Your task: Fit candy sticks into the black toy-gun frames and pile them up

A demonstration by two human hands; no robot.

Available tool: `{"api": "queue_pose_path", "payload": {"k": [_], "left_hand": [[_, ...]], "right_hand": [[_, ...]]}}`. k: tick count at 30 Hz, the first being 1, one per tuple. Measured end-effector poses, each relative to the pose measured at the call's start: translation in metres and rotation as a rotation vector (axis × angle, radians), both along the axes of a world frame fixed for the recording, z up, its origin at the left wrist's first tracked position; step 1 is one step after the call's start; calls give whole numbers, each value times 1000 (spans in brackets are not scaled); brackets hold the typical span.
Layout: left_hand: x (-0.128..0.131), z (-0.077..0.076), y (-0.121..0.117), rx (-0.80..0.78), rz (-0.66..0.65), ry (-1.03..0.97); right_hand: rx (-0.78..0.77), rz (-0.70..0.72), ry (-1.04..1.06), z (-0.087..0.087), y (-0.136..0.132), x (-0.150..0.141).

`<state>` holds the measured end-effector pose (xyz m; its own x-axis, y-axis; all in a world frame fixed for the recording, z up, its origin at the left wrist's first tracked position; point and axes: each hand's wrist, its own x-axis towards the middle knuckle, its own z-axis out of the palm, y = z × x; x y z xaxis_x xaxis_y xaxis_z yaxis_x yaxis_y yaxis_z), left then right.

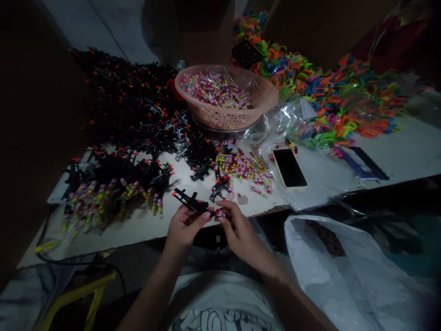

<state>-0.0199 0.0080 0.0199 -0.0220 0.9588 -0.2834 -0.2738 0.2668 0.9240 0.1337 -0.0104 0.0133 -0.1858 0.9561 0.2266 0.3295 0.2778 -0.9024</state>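
Note:
My left hand (186, 226) is closed around a small black toy gun (191, 201) with an orange tip, held just over the table's front edge. Between the thumb and fingers of my right hand (237, 226) is a small candy tube (219, 213) with a coloured wrapper, touching or very near the gun's rear end. Just beyond my hands, loose candy tubes (241, 165) and another black toy gun (219, 187) lie on the table. To the left, a row of toy guns with candy tubes (99, 195) attached lies along the edge.
A pink basket (234, 120) full of candy tubes stands at the back, beside a large heap of black toy guns (120, 101). Bright plastic pieces (330, 96) pile up at the right. A phone (290, 168) lies on the table (409, 147); a white sack (320, 262) hangs below.

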Motion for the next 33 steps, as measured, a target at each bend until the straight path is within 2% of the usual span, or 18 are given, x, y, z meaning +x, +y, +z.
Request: {"api": "queue_pose_path", "payload": {"k": [5, 10, 14, 17, 21, 23, 26, 28, 30, 32, 33], "left_hand": [[2, 5, -3, -2, 64, 49], [2, 5, -2, 15, 56, 61], [5, -3, -4, -19, 100, -28], [12, -10, -8, -68, 162, -121], [19, -12, -13, -127, 150, -190], [21, -13, -13, -136, 127, -217], [24, -14, -11, -127, 113, -224], [21, -15, -6, -94, 110, -173], [8, -15, 4, -41, 94, -31], [-15, -12, 21, 47, 100, 227], [-31, -9, 30, 108, 148, 390]], "right_hand": [[36, -104, -104, 5, -3, -2], [64, -70, -151, 9, -5, -3], [51, -101, -153, 1, -5, -11], [116, -163, -284, -8, -4, -15], [181, -158, -466, -14, -2, -12], [183, -142, -482, -15, -2, -11], [141, -151, -399, -18, -1, -12], [107, -159, -319, -20, 2, -15], [110, -155, -298, -21, 7, -12], [150, -172, -356, -21, 15, 0], [166, -208, -407, -21, 19, 9]]}}
